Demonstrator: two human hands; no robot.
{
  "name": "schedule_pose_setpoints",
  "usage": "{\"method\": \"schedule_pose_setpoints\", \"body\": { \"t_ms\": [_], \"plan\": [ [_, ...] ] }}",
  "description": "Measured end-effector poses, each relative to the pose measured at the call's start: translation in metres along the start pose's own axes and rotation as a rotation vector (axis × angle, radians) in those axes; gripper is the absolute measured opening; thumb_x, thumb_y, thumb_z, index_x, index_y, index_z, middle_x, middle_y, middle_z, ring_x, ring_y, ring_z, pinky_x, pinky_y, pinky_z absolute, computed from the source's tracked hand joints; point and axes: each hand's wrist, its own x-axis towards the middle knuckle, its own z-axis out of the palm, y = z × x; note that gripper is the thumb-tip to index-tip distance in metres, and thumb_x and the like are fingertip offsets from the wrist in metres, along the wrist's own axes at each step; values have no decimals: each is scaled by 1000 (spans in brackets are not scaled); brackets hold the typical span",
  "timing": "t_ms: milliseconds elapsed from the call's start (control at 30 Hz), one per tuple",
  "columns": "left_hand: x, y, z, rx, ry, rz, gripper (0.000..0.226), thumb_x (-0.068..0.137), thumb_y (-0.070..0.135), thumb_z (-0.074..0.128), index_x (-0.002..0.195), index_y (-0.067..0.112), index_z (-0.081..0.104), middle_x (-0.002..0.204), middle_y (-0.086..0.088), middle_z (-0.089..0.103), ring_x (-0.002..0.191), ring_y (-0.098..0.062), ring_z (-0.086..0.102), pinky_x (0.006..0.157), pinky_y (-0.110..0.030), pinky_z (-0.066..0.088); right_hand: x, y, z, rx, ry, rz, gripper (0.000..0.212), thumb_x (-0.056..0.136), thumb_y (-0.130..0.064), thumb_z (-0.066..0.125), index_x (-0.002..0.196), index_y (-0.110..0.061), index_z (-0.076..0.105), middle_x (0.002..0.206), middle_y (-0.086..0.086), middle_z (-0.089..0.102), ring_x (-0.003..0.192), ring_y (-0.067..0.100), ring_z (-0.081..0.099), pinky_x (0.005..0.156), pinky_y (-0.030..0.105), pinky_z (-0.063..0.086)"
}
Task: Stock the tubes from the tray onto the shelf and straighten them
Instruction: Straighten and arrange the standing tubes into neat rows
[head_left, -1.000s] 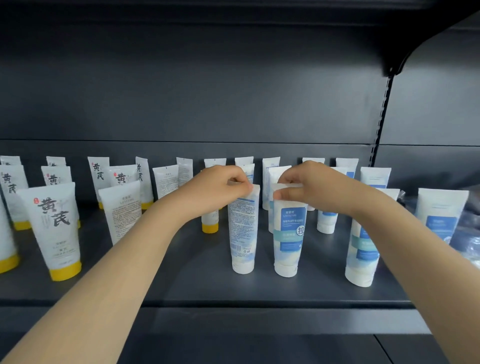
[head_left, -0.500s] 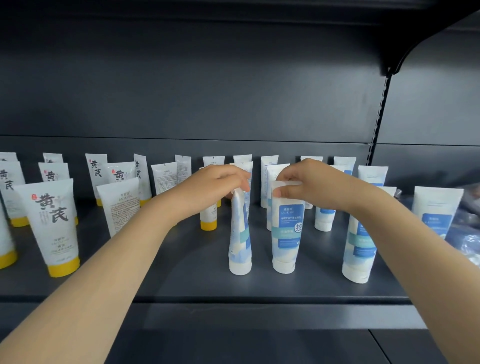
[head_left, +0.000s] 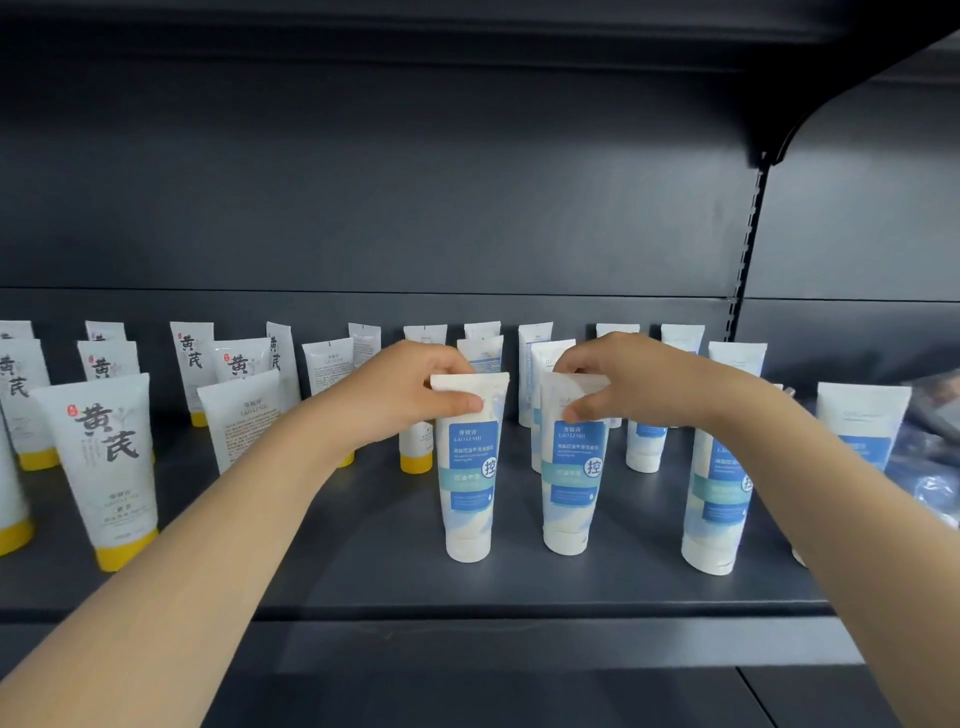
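Observation:
Two white tubes with blue labels stand cap-down near the front of the dark shelf (head_left: 363, 582). My left hand (head_left: 410, 395) pinches the flat top of the left tube (head_left: 470, 478), whose label faces me. The right tube (head_left: 569, 473) stands upright beside it, and my right hand (head_left: 628, 384) pinches its top edge. A third blue-label tube (head_left: 714, 499) leans slightly at the right front. More blue-label tubes stand in rows behind, partly hidden by my hands.
White tubes with yellow caps (head_left: 111, 462) fill the shelf's left half, some turned back-side out (head_left: 236, 415). Another blue-label tube (head_left: 860, 426) and a crumpled clear plastic bag (head_left: 930, 467) sit at the far right. A slotted upright (head_left: 748, 228) divides the shelf bays.
My left hand has twisted the left tube from back-side out, through edge-on, to label facing me. The right hand has stayed on the right tube's top.

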Motion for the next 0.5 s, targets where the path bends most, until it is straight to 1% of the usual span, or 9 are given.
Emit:
{"method": "schedule_pose_setpoints", "body": {
  "t_ms": [67,167,200,233,267,333,400,500],
  "plan": [
    [1,0,1,8,6,-7,12,83,25,68,79,33,62,88,15,66,83,-6,63,75,-26,52,1,0,-2,20,-19,-11,12,85,-26,66,95,-20,61,88,-5,54,80,15,47,66,24,37],
    [3,0,2,-30,2,5,13,84,23,67,80,34,62,93,13,66,89,-9,64,82,-33,54,2,-1,-9,3,-76,15,9,84,-27,68,83,-25,59,81,-6,52,72,10,47,67,26,39],
    [4,-1,3,-41,-7,4,12,84,23,67,81,33,62,95,11,67,90,-10,64,83,-36,55,1,-1,-11,-10,-92,24,9,83,-28,68,83,-24,60,82,-4,53,71,10,48,68,28,40],
    [5,-1,3,-44,-15,4,9,85,23,66,82,31,63,97,9,67,91,-11,64,84,-38,55,1,-2,-13,-22,-106,29,12,82,-29,69,87,-20,62,85,2,56,73,13,49,71,31,42],
    [6,-1,3,-41,-23,5,7,85,23,66,84,29,63,98,7,68,92,-12,65,85,-40,55,0,-2,-14,-30,-116,34,19,82,-30,69,92,-15,63,91,8,59,75,17,51,74,34,43],
    [8,-2,2,-40,-44,1,3,85,24,66,87,26,65,99,5,68,93,-14,65,84,-42,54,-2,-3,-15,-39,-123,52,27,81,-31,69,97,-10,63,98,12,60,84,25,57,79,38,46],
    [8,-3,1,-81,-68,-15,3,86,22,65,89,23,65,100,3,68,93,-17,65,82,-41,56,-5,-7,-17,-40,-134,57,26,82,-31,69,98,-12,63,100,11,61,94,27,59,85,40,47],
    [9,-2,-2,-157,-115,-41,5,87,17,64,92,17,64,100,1,67,90,-14,65,74,-30,57,-7,-11,-18,-28,-134,62,24,83,-28,68,100,-12,64,103,11,62,98,27,59,87,41,47]
  ]
}}
